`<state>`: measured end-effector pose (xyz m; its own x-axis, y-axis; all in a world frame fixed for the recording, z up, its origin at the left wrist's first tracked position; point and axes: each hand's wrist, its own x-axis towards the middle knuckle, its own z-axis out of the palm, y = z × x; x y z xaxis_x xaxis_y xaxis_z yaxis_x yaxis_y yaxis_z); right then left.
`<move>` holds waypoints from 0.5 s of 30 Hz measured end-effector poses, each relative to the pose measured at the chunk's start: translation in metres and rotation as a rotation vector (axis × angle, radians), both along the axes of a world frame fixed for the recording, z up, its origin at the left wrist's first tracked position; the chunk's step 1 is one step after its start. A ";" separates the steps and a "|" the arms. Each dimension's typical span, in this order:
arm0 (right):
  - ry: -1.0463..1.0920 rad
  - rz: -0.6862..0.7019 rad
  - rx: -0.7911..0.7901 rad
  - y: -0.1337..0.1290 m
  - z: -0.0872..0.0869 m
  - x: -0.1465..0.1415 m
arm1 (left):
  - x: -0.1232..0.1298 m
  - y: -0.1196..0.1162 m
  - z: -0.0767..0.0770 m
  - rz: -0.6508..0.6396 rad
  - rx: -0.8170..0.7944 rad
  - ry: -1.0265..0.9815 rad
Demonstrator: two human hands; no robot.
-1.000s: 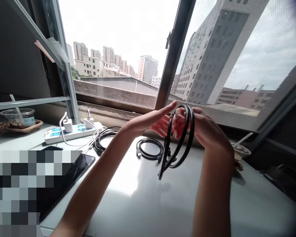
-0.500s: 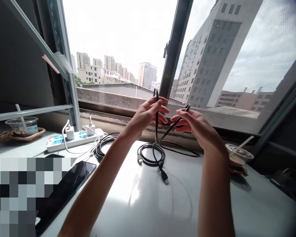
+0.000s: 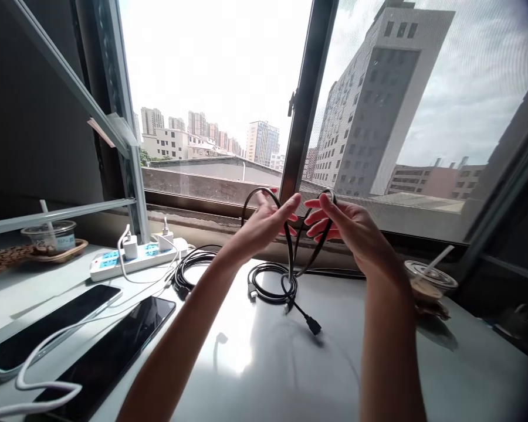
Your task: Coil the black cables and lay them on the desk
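A black cable (image 3: pixel 289 249) runs between my two hands above the white tabletop. My left hand (image 3: pixel 268 227) has it between thumb and fingers, and a stretch arcs over the back of that hand. With thumb and index finger, my right hand (image 3: pixel 345 225) pinches a bend of the same cable; its other fingers are spread. The cable's dark flat plug (image 3: pixel 313 325) dangles low over the table on a short end, below a small loop. Just behind lies a coiled black cable (image 3: pixel 264 292) with a light metal plug. My left forearm partly covers another black coil (image 3: pixel 187 266).
To the left are a white power strip (image 3: pixel 136 261) with chargers, two dark-screened phones or tablets (image 3: pixel 127 334) and a white cord (image 3: pixel 48 385). Lidded drink cups stand at far left (image 3: pixel 53 235) and right (image 3: pixel 431 275). A window frame (image 3: pixel 310 105) rises behind.
My right hand has moved along the cable and now bends it into a loop. Another arc shows over my left hand. The dangling plug has shifted right, and the view has turned slightly.
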<state>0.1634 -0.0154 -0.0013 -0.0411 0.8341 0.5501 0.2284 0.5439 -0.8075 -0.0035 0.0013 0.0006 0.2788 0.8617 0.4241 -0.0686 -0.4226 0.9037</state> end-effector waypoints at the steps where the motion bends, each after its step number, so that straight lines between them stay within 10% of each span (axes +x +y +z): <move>1: -0.024 -0.021 0.008 0.001 -0.001 -0.004 | 0.003 -0.002 -0.002 -0.069 -0.042 -0.008; 10: -0.085 -0.151 0.011 0.014 -0.007 -0.011 | -0.008 -0.015 -0.001 -0.233 0.004 0.210; 15: -0.246 -0.090 0.000 0.004 -0.007 -0.013 | -0.002 -0.021 0.004 -0.174 -0.074 -0.089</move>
<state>0.1502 -0.0113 -0.0085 -0.0997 0.8404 0.5327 0.4656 0.5126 -0.7215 -0.0055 -0.0197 0.0048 0.3907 0.8334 0.3910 -0.2156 -0.3301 0.9190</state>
